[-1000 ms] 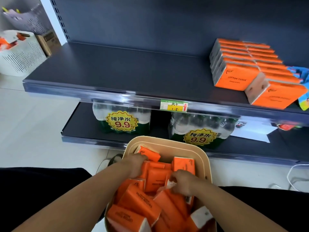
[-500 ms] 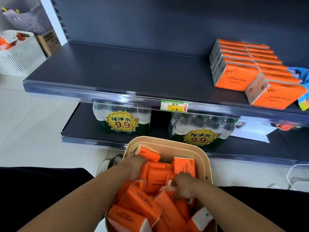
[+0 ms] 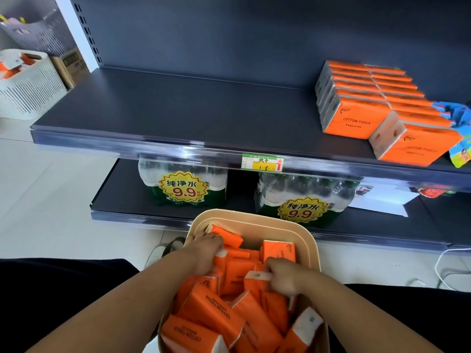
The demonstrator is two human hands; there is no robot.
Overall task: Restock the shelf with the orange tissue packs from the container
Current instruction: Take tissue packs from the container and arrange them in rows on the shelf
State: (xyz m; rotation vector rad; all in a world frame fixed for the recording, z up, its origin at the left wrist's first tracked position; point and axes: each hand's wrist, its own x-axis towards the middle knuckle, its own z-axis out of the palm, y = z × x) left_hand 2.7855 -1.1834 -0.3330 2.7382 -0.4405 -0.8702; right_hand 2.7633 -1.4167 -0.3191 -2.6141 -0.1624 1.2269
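Orange everywhere down in the beige container [image 3: 254,220], a smooth round-cornered tub sitting low in front of the shelving, filled with loose packs [image 3: 211,312], glossy soft-wrapped bricks lying at all angles, some showing white ends. Left hand [image 3: 206,253] is down at the back-left of the tub, fingers curled over one of those packs right by the rim. Right hand [image 3: 285,276] is clenched on the white-ended pack [image 3: 254,284] standing near the middle, pinching its top edge. Up above, the upper shelf [image 3: 178,110] is flat dark matte metal, with lots of bare room across its left and centre, running out to a clear plastic front strip [image 3: 153,146] that carries a green and yellow price label [image 3: 262,163]. Over on the right of that shelf, the stocked tissue packs [image 3: 356,121] stand in two tight rows, front to back, faces square to the edge, and the nearer right-hand row [image 3: 418,146] touches a bright blue packet [image 3: 458,138]. Underneath, on the lower shelf, two shrink-wrapped bundles of water bottles [image 3: 183,184] with yellow starburst stickers sit side by side, a gap between them. Off to the far left, a white slotted basket [image 3: 28,87] rests on the pale tiled floor beside a cardboard box [image 3: 71,64], and a white cable [image 3: 443,266] loops on the floor at the right.
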